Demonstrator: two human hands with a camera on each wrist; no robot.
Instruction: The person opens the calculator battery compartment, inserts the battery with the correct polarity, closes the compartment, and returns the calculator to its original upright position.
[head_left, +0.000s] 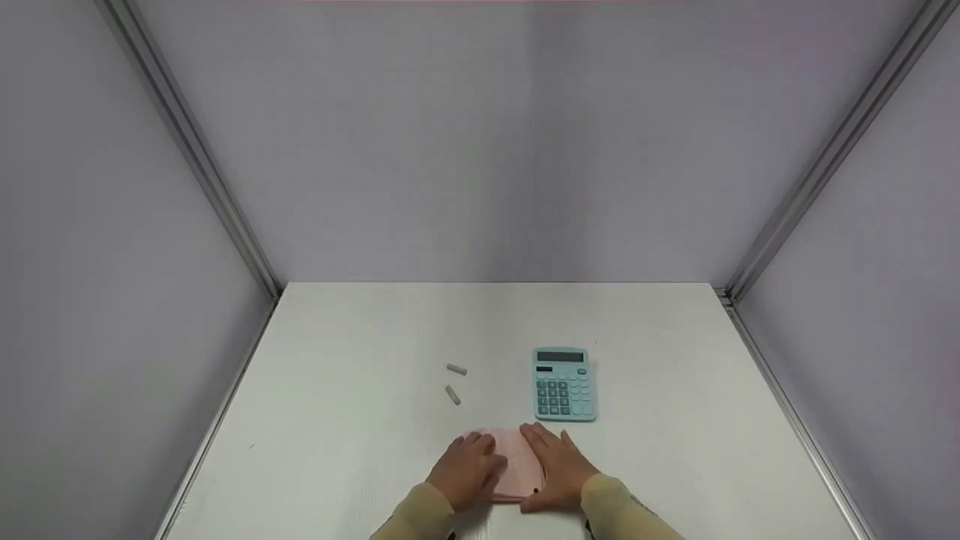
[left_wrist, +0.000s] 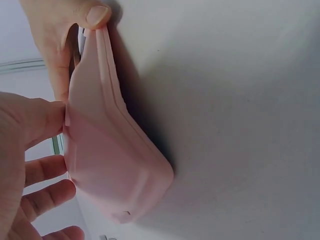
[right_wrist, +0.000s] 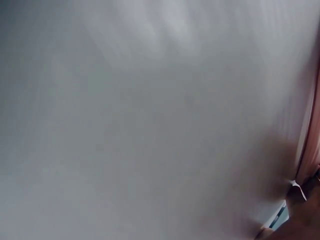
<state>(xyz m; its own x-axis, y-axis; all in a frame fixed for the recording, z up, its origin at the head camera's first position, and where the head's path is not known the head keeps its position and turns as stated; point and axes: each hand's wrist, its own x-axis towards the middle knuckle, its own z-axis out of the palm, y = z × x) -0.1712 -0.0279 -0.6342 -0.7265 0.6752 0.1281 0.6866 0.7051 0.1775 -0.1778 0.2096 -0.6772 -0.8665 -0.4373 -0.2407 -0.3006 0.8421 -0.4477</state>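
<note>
A pink plastic case (head_left: 517, 456) with rounded corners lies on the white table at the near middle. A seam runs along its side in the left wrist view. My left hand (head_left: 465, 470) is over its left part, thumb and fingertips touching the upper face, fingers loosely bent and spread. With my right hand (head_left: 564, 471) I grip the right end, thumb at the near corner and fingers along the far side. In the right wrist view only a strip of the pink case (right_wrist: 312, 145) shows at the right edge.
Beyond the case, a light blue calculator (head_left: 565, 384) lies face up on the table (head_left: 337, 420). Left of it are two small grey cylinders (head_left: 456, 369), lying apart from each other. Grey panels (head_left: 420, 150) enclose the table at the back and both sides.
</note>
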